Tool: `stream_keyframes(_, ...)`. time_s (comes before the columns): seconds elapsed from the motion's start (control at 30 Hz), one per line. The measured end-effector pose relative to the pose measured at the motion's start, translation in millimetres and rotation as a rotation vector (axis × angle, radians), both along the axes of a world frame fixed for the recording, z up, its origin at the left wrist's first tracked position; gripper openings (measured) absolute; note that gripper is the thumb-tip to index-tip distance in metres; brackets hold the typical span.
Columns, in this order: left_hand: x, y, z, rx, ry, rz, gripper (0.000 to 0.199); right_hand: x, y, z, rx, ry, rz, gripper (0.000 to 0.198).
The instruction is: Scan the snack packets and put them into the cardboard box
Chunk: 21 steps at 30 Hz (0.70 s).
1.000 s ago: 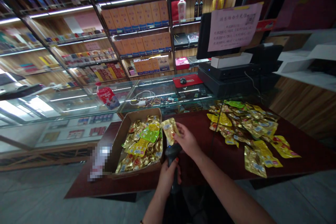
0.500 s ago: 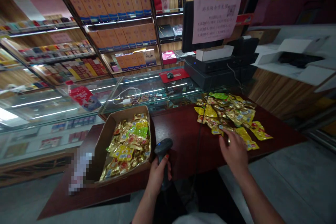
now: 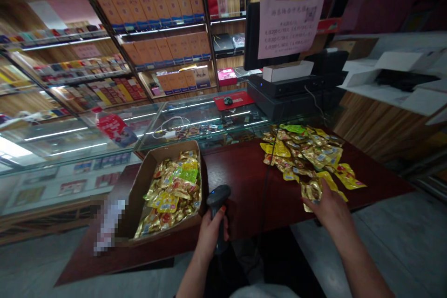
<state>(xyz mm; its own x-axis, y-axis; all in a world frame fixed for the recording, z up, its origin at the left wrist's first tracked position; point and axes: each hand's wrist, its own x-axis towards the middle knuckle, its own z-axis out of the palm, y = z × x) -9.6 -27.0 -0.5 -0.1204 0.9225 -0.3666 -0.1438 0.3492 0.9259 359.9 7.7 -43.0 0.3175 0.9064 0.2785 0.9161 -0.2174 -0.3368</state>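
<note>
- Left hand wraps the scanner.
- Right hand, the nearer to the gold packet, meets it with thumb and forefinger parted; I cannot tell whether they pinch.
- I see the packet right of the scanner, near the table edge, long axis seemingly running away from me.
- Bare wood opens between scanner and packet, crossed by a cord; pile beyond, box left.

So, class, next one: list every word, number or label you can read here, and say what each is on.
"游乐场办卡充值": heading of the pink sign.
"充值200元": same sign.
"充值300元": same sign.
"充值500元": same sign; its remaining text is too blurred.
Too small or blurred: print on the snack packets, orange boxes and red container.
</note>
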Motion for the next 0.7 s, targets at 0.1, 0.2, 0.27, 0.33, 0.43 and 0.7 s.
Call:
stream_keyframes(0.1,-0.2,-1.0,-2.8,0.007,-0.007,0.002,0.052,-0.4,8.0,2.4,0.107,0.353,-0.014,0.055)
stream_keyframes(0.2,0.2,-2.0,-4.5,0.026,-0.020,0.001,0.052,-25.2,23.4,15.3,0.362,0.838,-0.078,0.036)
stream_keyframes(0.27,0.5,-2.3,-4.7,0.030,-0.018,-0.001,0.052,-52.6,37.1,29.6,0.507,1.122,-0.021,0.036)
stream_keyframes(0.33,0.8,-2.6,-4.4,0.024,-0.005,0.000,0.054,-83.0,51.1,44.9,0.566,1.287,0.070,0.046)
stream_keyframes(0.43,2.0,-4.1,-3.7,0.027,0.000,0.012,0.057,-126.6,69.5,56.5,0.480,1.397,0.197,0.059)
stream_keyframes(0.7,9.2,-17.0,7.4,0.079,0.027,0.001,0.059,-195.3,101.3,-7.5,0.188,1.530,0.190,0.049)
